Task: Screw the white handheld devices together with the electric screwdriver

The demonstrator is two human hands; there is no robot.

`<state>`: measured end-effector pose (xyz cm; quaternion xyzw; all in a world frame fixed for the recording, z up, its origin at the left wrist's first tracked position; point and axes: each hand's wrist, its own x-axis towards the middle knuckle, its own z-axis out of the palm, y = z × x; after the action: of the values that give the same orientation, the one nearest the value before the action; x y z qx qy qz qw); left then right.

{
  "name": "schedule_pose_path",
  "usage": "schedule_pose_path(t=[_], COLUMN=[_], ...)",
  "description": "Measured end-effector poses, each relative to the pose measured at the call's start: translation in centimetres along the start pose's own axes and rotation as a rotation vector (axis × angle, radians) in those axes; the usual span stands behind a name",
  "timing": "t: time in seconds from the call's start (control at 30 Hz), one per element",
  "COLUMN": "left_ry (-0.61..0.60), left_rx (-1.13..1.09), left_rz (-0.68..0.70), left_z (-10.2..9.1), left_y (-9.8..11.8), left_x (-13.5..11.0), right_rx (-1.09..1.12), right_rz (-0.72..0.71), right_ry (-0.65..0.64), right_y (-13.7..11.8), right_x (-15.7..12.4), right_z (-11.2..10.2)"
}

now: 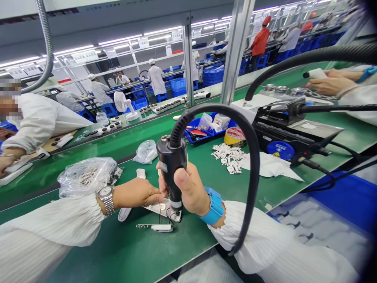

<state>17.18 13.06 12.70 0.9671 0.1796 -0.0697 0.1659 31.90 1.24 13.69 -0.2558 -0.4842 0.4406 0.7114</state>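
My right hand point(193, 188) is wrapped round an upright black electric screwdriver point(171, 157), thumb along its side. Its tip points down at one end of a white plastic housing point(163, 208); I cannot tell whether it sits on a screw. My left hand point(138, 192) pinches the housing from the left, its fingertips partly hidden. Thin red and black wires join the housing to a small circuit board with a white block point(161, 227) lying in front. Behind my left hand lies a white plastic piece point(141, 173), and another white cover point(124, 214) lies beneath the wrist.
Plastic bags of small parts point(88, 177) lie left. White brackets point(228, 157), yellow tape point(235, 135) and a blue tray point(200, 131) are behind right. The screwdriver's thick cable point(255, 165) loops over my right forearm. A black machine point(282, 137) stands right; co-workers sit on both sides.
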Motion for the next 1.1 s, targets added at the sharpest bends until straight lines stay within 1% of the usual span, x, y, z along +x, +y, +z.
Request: schedule_pose_path(t=[0.07,0.1,0.17,0.43,0.7,0.9,1.1], left_ry=[-0.104,-0.137,-0.16,-0.179,-0.202,-0.16,-0.212], left_rx=[0.029,0.046,0.076,0.133,0.113,0.091,0.046], left_rz=[0.072,0.095,0.109,0.13,0.132,0.098,0.07], left_z=[-0.2,-0.3,-0.5,-0.5,-0.1,-0.5,-1.1], left_y=[0.4,0.5,0.7,0.7,0.1,0.9,1.7], left_x=[0.0,0.0,0.0,0.2,0.3,0.1,-0.2], right_rx=[0.012,0.018,0.03,0.042,0.011,0.012,0.032], right_rz=[-0.005,-0.005,-0.003,0.009,-0.002,-0.035,-0.119], right_ry=[-0.01,-0.015,-0.022,-0.004,-0.011,0.023,0.106], right_y=[-0.2,-0.3,-0.5,-0.5,-0.4,-1.2,-2.4], right_x=[0.0,0.0,-0.1,-0.2,0.1,-0.2,-0.4], right_z=[-0.1,-0.2,-0.4,-0.5,-0.4,-0.3,-1.2])
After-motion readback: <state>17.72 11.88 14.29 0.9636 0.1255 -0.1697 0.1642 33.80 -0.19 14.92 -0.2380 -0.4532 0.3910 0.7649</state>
